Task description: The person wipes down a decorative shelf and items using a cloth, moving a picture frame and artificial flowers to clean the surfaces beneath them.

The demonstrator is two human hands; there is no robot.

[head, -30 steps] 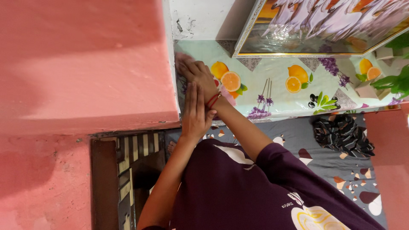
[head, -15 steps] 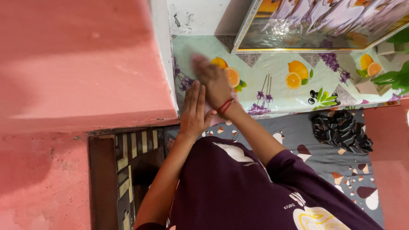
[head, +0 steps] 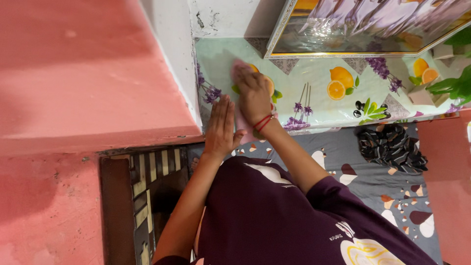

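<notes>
My right hand [head: 253, 93], with a red thread at the wrist, presses a pink cloth [head: 242, 126] flat onto a shelf covered in a pale green sheet printed with oranges and lavender [head: 319, 105]. The cloth shows past my fingertips and under my wrist. My left hand [head: 221, 128] lies flat with its fingers straight on the shelf's front edge, just left of my right wrist and beside the pink wall corner. It holds nothing.
A gold-framed picture wrapped in plastic [head: 353, 29] leans at the back of the shelf. Green plant leaves [head: 454, 86] stand at the right end. A pink wall [head: 93, 83] closes off the left. Below lie a grey patterned bedsheet [head: 373, 186] and a black striped cloth bundle [head: 390, 147].
My right hand has slid the pink cloth rightward from the shelf's left corner across the orange print. My left hand has stayed on the shelf edge.
</notes>
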